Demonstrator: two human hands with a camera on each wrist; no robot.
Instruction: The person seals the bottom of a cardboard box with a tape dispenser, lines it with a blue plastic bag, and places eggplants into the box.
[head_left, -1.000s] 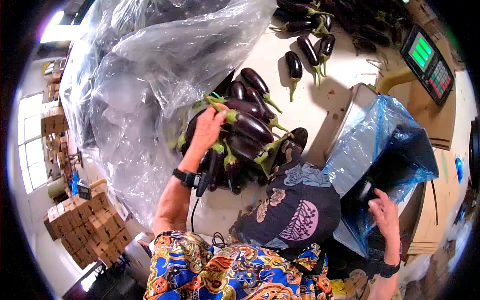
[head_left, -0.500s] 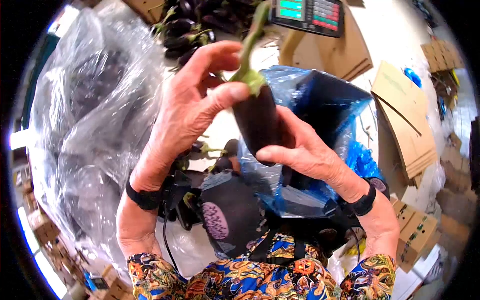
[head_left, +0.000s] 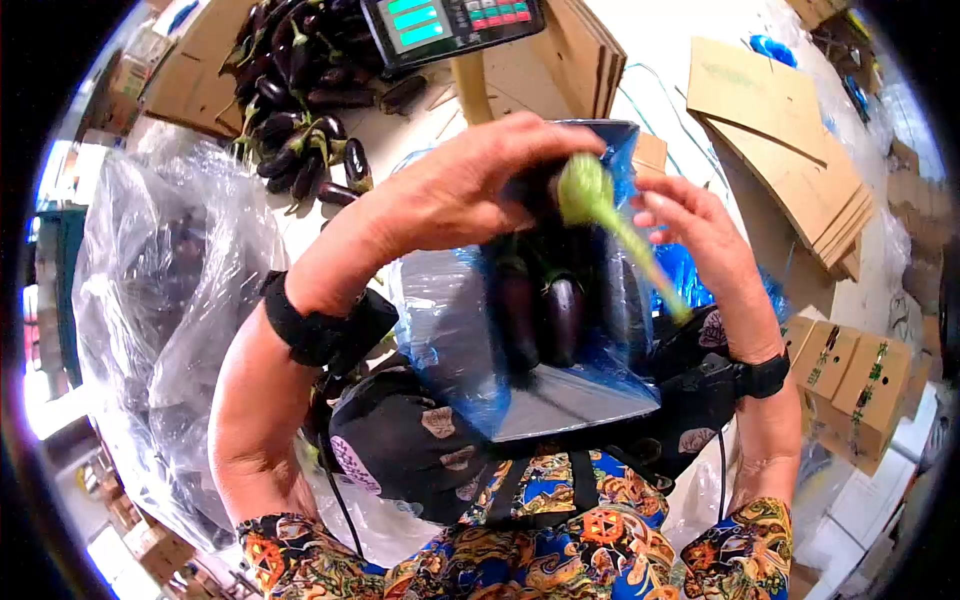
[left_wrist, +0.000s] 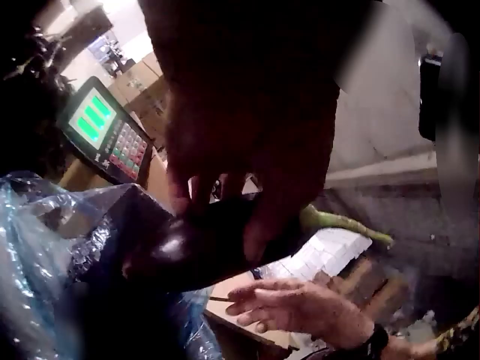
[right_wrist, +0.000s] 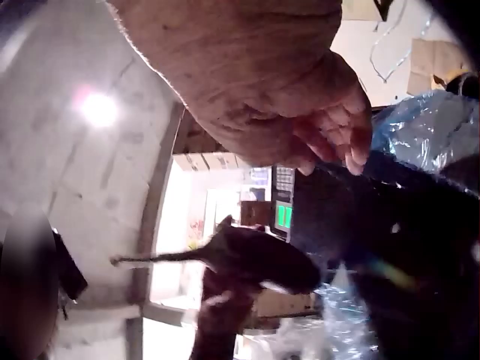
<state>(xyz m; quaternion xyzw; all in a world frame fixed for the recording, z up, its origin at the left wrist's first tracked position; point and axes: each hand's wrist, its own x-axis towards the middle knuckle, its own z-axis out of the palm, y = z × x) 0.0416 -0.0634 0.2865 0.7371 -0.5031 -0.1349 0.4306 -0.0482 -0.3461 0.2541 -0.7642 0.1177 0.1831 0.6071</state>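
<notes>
My left hand (head_left: 465, 185) grips a dark purple eggplant (left_wrist: 176, 251) over the lined box, its green stem (head_left: 635, 245) pointing toward the right hand. Just right of that stem, my right hand (head_left: 700, 225) is held with fingers loosely bent and nothing in them. Below both hands is a box lined with a blue plastic bag (head_left: 440, 330). Inside lie several eggplants (head_left: 565, 310), partly hidden by the left hand. The right wrist view shows the held eggplant (right_wrist: 262, 255) in the left hand, apart from the right hand (right_wrist: 300, 97).
A scale display (head_left: 450, 25) with green digits stands behind the box. Loose eggplants (head_left: 300, 90) are heaped at the back left. A large clear plastic bag (head_left: 170, 330) fills the left side. Flat cardboard sheets (head_left: 780, 140) and cartons (head_left: 845, 375) are on the right.
The left hand went from the eggplant pile to over the box with one eggplant. Half a second ago both hands held it; the right hand has let go. The head view swung right.
</notes>
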